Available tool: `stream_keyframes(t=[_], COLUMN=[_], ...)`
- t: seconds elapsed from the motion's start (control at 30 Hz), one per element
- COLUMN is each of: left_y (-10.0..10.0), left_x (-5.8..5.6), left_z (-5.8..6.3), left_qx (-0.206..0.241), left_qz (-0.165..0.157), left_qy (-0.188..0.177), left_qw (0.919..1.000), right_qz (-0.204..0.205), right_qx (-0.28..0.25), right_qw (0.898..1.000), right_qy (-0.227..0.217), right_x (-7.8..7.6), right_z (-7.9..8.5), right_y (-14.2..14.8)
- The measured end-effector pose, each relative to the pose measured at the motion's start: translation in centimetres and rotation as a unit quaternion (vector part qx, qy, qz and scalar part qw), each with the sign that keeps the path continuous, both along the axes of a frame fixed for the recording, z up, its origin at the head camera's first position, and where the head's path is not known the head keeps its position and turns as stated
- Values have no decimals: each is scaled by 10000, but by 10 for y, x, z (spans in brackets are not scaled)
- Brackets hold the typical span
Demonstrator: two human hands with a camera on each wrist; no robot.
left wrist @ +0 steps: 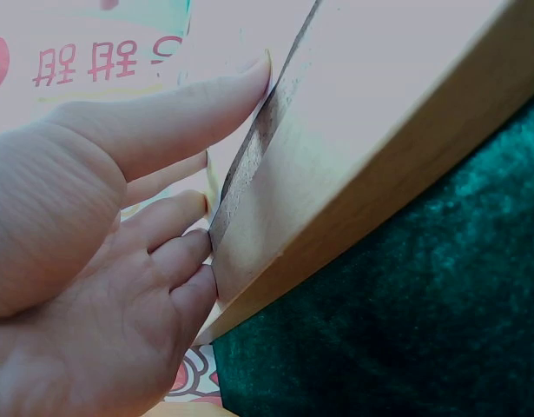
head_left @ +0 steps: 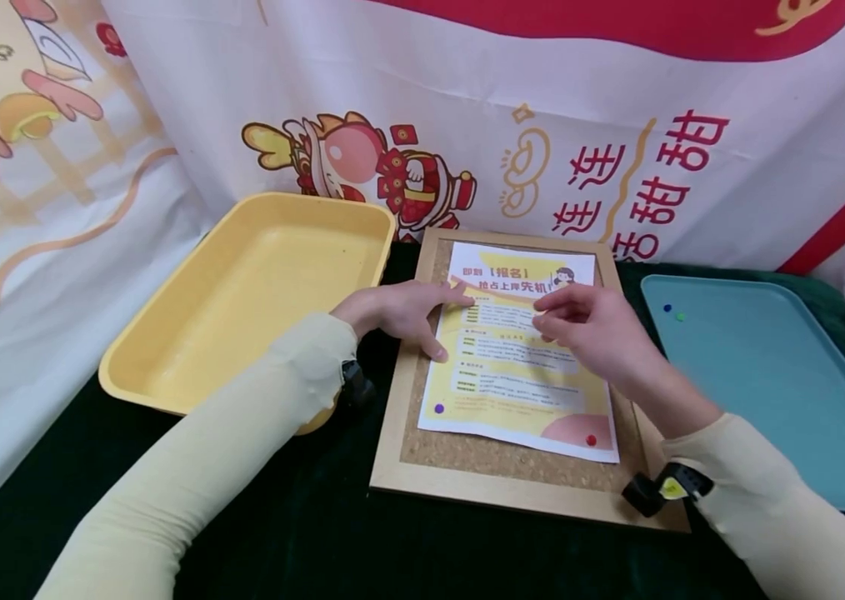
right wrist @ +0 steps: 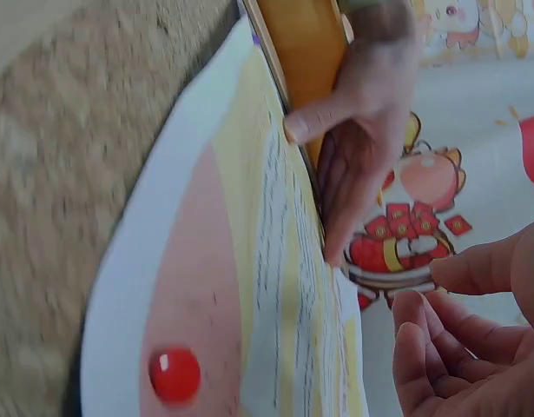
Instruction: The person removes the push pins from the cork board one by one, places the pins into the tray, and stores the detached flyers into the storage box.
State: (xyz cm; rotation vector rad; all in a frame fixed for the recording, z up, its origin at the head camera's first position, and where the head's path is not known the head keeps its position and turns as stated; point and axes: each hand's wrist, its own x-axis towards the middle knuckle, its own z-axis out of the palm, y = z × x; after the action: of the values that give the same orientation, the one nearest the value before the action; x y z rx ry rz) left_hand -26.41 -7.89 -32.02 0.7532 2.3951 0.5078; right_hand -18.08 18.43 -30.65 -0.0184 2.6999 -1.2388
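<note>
A printed sheet lies on a wood-framed cork board. A purple pushpin sits at its lower left corner and a red pushpin at its lower right. My left hand rests along the sheet's left edge, fingers extended and thumb spread apart. Above the sheet's upper right part hovers my right hand, its thumb and fingertips brought together. In the right wrist view the right fingers curl toward the thumb; whether something tiny is between them is hidden.
A yellow tray stands left of the board. On the right lies a blue-green tray with a blue pushpin and a green pushpin. Dark green cloth covers the table; a printed white curtain hangs behind.
</note>
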Motion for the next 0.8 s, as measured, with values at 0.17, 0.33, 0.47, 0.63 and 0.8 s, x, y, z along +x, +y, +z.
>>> stream_keyframes(t=[0.17,0.33,0.47,0.63,0.8], left_y=[1,0,-1,0,0], left_x=[-1,-1,-2,-2,-1], left_z=[0,0,0,0,-1], left_qx=[-58,-109,-102,-53,-38], left_qz=[-31,-90,-55,-36,-74], left_qy=[-9,62,71,92,102], left_qw=[10000,9999,9999,9999,9999], right_qz=[211,435,575,700,895], right_qx=[31,-187,-340,-454,-564], right_qw=[9997,9988,9978,9964,9941], right_qy=[134,123,3,-156,-219], right_x=[6,9,13,17,20], right_z=[-2,-6,-10,-15,-19], right_y=[-17,-31,-40,-50,-58])
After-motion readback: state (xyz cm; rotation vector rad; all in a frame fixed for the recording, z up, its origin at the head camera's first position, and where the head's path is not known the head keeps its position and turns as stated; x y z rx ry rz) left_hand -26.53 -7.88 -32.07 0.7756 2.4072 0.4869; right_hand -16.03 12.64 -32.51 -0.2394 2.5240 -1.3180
